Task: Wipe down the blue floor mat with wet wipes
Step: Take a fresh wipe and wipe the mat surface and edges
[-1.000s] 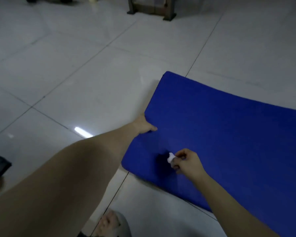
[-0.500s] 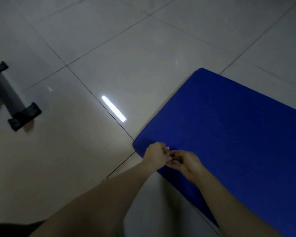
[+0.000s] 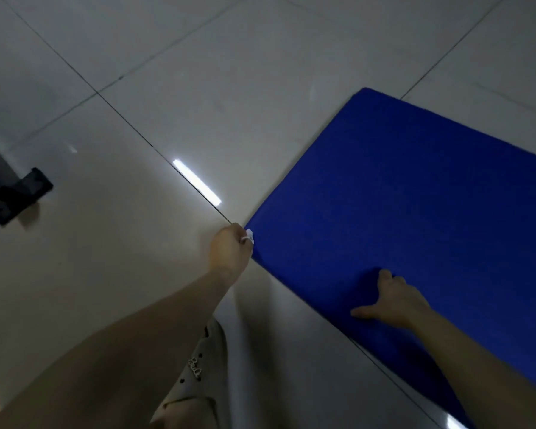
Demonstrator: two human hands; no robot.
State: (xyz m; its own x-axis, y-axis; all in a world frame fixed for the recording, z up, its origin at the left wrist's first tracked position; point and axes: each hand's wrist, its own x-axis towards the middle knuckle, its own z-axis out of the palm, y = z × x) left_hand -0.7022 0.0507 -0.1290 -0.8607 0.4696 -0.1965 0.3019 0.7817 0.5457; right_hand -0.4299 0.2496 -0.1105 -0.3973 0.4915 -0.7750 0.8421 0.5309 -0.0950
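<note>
The blue floor mat (image 3: pixel 415 205) lies flat on the pale tiled floor, filling the right half of the head view. My left hand (image 3: pixel 229 252) sits at the mat's near left corner, its fingers curled round a small crumpled white wet wipe (image 3: pixel 249 235) held against the corner edge. My right hand (image 3: pixel 390 300) rests on the mat near its front edge, thumb stretched out to the left and fingers bent down onto the blue surface, holding nothing.
A black foot of a grey metal frame (image 3: pixel 16 196) stands on the floor at the far left. My beige perforated shoe (image 3: pixel 195 376) is on the tiles below my left arm. Glossy tiles (image 3: pixel 198 88) surround the mat.
The wipe went from my right hand into my left hand. My left hand moved to the mat's corner; my right hand moved right and settled on the mat. The view swung left.
</note>
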